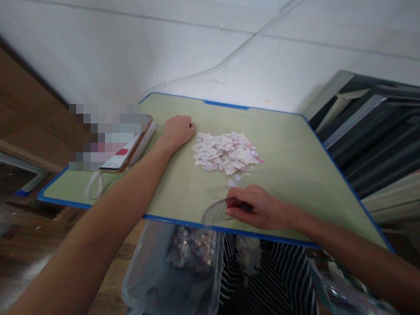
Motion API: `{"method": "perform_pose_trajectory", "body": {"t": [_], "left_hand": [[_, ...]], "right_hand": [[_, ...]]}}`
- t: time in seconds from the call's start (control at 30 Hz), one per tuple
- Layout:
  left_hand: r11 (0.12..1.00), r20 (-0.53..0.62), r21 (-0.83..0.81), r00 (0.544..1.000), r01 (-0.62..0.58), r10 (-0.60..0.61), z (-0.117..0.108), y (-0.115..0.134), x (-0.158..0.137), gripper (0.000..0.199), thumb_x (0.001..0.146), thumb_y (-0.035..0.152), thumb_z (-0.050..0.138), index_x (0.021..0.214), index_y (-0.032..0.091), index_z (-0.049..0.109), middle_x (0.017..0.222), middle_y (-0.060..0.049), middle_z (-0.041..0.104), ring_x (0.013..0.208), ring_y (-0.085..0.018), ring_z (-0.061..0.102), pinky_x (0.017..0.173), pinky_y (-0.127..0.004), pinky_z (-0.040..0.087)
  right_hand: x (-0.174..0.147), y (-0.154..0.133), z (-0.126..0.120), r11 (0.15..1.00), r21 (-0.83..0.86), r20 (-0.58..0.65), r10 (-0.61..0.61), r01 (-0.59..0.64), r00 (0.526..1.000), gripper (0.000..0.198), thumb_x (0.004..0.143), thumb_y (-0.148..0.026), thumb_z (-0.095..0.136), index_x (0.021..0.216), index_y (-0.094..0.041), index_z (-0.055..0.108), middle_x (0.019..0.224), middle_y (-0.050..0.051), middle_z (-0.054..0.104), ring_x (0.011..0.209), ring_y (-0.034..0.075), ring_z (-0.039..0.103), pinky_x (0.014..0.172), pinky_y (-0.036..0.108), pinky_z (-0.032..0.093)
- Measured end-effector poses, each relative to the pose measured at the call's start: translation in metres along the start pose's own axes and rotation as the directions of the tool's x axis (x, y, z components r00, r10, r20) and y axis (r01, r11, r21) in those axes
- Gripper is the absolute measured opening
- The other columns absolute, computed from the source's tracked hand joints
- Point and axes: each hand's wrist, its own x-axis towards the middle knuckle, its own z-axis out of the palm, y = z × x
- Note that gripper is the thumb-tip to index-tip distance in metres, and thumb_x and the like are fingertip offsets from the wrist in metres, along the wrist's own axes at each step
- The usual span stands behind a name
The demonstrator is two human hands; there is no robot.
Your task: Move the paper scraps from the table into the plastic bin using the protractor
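Between my right thumb and fingers is a clear semicircular protractor point(215, 211), held close to the table's front edge. My right hand point(259, 206) is closed on it, and a few scraps of paper lie just beyond the knuckles. A heap of torn white paper scraps point(226, 153), some with pink marks, sits mid-table. To the left of this heap, apart from it, my left hand point(179, 131) rests on the tabletop as a loose fist; no object shows in it.
The pale green table point(288, 153) has a blue rim. On its left, a phone point(121, 153) with a strap lies on a white box. A clear plastic bin point(138, 271) with scraps stands below the front edge. Dark folded panels point(370, 131) lean at the right.
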Motion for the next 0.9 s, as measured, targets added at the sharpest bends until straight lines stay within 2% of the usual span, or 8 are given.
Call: {"method": "perform_pose_trajectory", "body": {"t": [0.07, 0.17, 0.3, 0.37, 0.47, 0.6, 0.8, 0.9], "left_hand": [[1.000, -0.002, 0.006, 1.000, 0.000, 0.000, 0.000, 0.000, 0.000, 0.049, 0.090, 0.031, 0.032, 0.117, 0.014, 0.070, 0.118, -0.018, 0.071, 0.108, -0.033, 0.064, 0.087, -0.041, 0.049], [1.000, 0.004, 0.014, 1.000, 0.001, -0.001, -0.002, 0.002, -0.001, 0.049, 0.090, 0.031, 0.032, 0.116, 0.014, 0.070, 0.118, -0.018, 0.071, 0.108, -0.033, 0.064, 0.087, -0.041, 0.049], [1.000, 0.017, 0.015, 1.000, 0.015, -0.015, -0.005, 0.003, -0.003, 0.048, 0.090, 0.031, 0.033, 0.117, 0.016, 0.070, 0.118, -0.017, 0.071, 0.108, -0.032, 0.064, 0.087, -0.040, 0.050], [1.000, 0.009, 0.010, 1.000, 0.020, -0.020, -0.004, 0.003, -0.003, 0.047, 0.090, 0.031, 0.034, 0.116, 0.016, 0.070, 0.118, -0.017, 0.071, 0.108, -0.032, 0.064, 0.087, -0.041, 0.050], [1.000, -0.004, 0.003, 1.000, 0.016, -0.016, -0.002, 0.002, -0.002, 0.047, 0.091, 0.031, 0.034, 0.116, 0.015, 0.070, 0.118, -0.017, 0.071, 0.109, -0.032, 0.064, 0.089, -0.040, 0.050], [1.000, -0.009, 0.013, 1.000, 0.013, -0.013, 0.001, 0.001, 0.000, 0.047, 0.092, 0.032, 0.034, 0.116, 0.014, 0.070, 0.118, -0.017, 0.071, 0.109, -0.032, 0.065, 0.088, -0.040, 0.050], [1.000, -0.010, 0.008, 1.000, 0.009, -0.009, 0.001, 0.000, 0.000, 0.048, 0.091, 0.032, 0.033, 0.116, 0.013, 0.069, 0.119, -0.018, 0.070, 0.110, -0.033, 0.064, 0.089, -0.041, 0.049], [1.000, -0.007, 0.013, 1.000, 0.005, -0.005, 0.000, 0.001, 0.000, 0.048, 0.091, 0.032, 0.033, 0.116, 0.013, 0.069, 0.118, -0.018, 0.071, 0.110, -0.033, 0.064, 0.088, -0.040, 0.049]], "right_hand": [[-0.001, -0.002, -0.005, 0.997, 0.065, -0.036, -0.034, 0.036, 0.999, 0.022, 0.096, -0.029, 0.054, 0.076, -0.021, 0.046, 0.057, -0.006, 0.046, 0.048, 0.008, 0.041, 0.048, 0.021, 0.030], [-0.001, -0.006, -0.021, 0.991, 0.123, -0.222, -0.016, 0.044, 0.975, 0.025, 0.096, -0.034, 0.059, 0.077, -0.021, 0.050, 0.058, -0.004, 0.053, 0.049, 0.008, 0.048, 0.048, 0.021, 0.035], [-0.008, 0.001, -0.048, 0.985, 0.140, -0.494, 0.161, -0.105, 0.855, 0.030, 0.088, -0.041, 0.070, 0.074, -0.022, 0.052, 0.056, -0.003, 0.058, 0.043, 0.008, 0.045, 0.044, 0.023, 0.034], [-0.017, 0.012, -0.057, 0.976, 0.152, -0.540, 0.217, -0.159, 0.813, 0.034, 0.083, -0.046, 0.073, 0.072, -0.022, 0.052, 0.052, -0.003, 0.058, 0.038, 0.007, 0.041, 0.039, 0.024, 0.030], [-0.031, 0.028, -0.061, 0.964, 0.157, -0.545, 0.265, -0.213, 0.795, 0.035, 0.082, -0.046, 0.073, 0.069, -0.022, 0.052, 0.048, -0.004, 0.057, 0.035, 0.007, 0.038, 0.036, 0.023, 0.026], [-0.037, 0.035, -0.057, 0.971, 0.056, -0.491, 0.230, -0.234, 0.840, 0.033, 0.085, -0.042, 0.069, 0.067, -0.021, 0.052, 0.047, -0.004, 0.054, 0.038, 0.007, 0.039, 0.039, 0.022, 0.027], [-0.029, 0.027, -0.048, 0.988, -0.078, -0.329, 0.102, -0.135, 0.939, 0.026, 0.090, -0.031, 0.061, 0.069, -0.021, 0.049, 0.049, -0.008, 0.039, 0.041, 0.006, 0.033, 0.039, 0.020, 0.023], [-0.030, 0.026, -0.048, 0.992, -0.054, -0.347, 0.090, -0.116, 0.933, 0.024, 0.090, -0.029, 0.060, 0.070, -0.021, 0.049, 0.050, -0.008, 0.041, 0.042, 0.006, 0.034, 0.039, 0.020, 0.025]]}}
